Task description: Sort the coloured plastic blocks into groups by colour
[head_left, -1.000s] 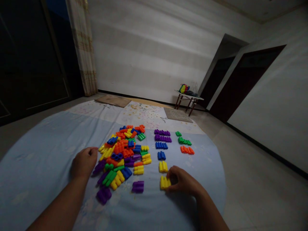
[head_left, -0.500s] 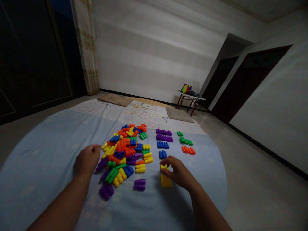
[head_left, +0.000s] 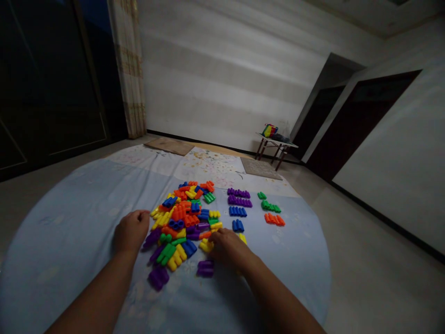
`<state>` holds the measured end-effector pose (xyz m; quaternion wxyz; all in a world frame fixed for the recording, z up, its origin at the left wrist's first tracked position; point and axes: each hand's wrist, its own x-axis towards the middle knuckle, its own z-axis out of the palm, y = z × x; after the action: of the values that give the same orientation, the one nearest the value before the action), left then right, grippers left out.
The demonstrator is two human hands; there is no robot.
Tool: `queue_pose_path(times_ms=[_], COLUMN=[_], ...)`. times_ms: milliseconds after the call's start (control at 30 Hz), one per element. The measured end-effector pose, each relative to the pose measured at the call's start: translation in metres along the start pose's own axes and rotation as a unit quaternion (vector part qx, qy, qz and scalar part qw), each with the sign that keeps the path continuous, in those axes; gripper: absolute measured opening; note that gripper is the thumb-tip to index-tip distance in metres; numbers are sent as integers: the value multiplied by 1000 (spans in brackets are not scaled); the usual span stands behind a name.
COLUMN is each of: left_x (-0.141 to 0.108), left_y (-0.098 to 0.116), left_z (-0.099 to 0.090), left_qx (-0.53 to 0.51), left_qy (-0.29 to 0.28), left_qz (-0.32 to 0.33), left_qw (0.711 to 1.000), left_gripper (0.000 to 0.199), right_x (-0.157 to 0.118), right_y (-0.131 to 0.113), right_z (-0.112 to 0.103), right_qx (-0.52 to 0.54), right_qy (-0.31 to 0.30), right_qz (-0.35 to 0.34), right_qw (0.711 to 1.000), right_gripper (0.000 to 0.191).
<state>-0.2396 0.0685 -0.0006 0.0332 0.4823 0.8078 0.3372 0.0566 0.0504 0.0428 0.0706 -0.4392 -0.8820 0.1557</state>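
My left hand point(head_left: 132, 232) rests closed on the cloth at the left edge of a mixed pile of plastic building blocks point(head_left: 181, 213), with nothing showing in it. My right hand point(head_left: 229, 248) is at the pile's right side, fingers curled and pressed at a yellow building block point(head_left: 206, 246), which they partly cover. Beneath and behind my right hand, another yellow piece point(head_left: 242, 238) shows only at its far end. A purple block point(head_left: 206, 268) lies just in front of the pile, and another purple block point(head_left: 159, 278) is at its near left.
Right of the pile, purple point(head_left: 239, 202), blue point(head_left: 238, 212) and smaller blue blocks point(head_left: 238, 226) lie in a column. Further right are green point(head_left: 271, 207) and orange blocks point(head_left: 274, 219). The round table point(head_left: 69, 222) has a cloth and mats point(head_left: 260, 168) at its far side.
My right hand has moved left from the yellow piece in the column to the yellow block at the pile's edge. My left hand stays closed in place. The view has shifted slightly.
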Motion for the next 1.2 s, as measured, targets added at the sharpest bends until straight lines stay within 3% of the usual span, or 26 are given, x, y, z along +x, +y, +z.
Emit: queue_pose_path(times_ms=[167, 300, 400, 633, 733, 900, 1200], left_x=[0, 0, 0, 1, 1, 1, 1], left_y=[0, 0, -1, -2, -1, 1, 2], left_z=[1, 1, 2, 2, 1, 0, -1], left_qx=[3, 6, 3, 10, 14, 16, 19], left_qy=[2, 5, 4, -5, -7, -7, -10], left_qz=[6, 3, 3, 3, 5, 3, -3], left_qw=[1000, 1000, 1000, 1000, 1000, 1000, 1000], left_gripper=[39, 38, 38, 38, 38, 39, 39], right_x=[-6, 2, 5, -39, -65, -89, -94], right_y=[-1, 4, 7, 38, 62, 87, 88], right_z=[-8, 4, 10, -28, -36, -31, -28], right_qx=[37, 59, 71, 134, 141, 140, 129], right_qy=[18, 9, 8, 115, 84, 35, 1], right_qz=[-6, -58, -50, 42, 88, 146, 190], right_qw=[999, 996, 996, 983, 983, 979, 973], right_gripper=[35, 42, 41, 37, 41, 46, 42])
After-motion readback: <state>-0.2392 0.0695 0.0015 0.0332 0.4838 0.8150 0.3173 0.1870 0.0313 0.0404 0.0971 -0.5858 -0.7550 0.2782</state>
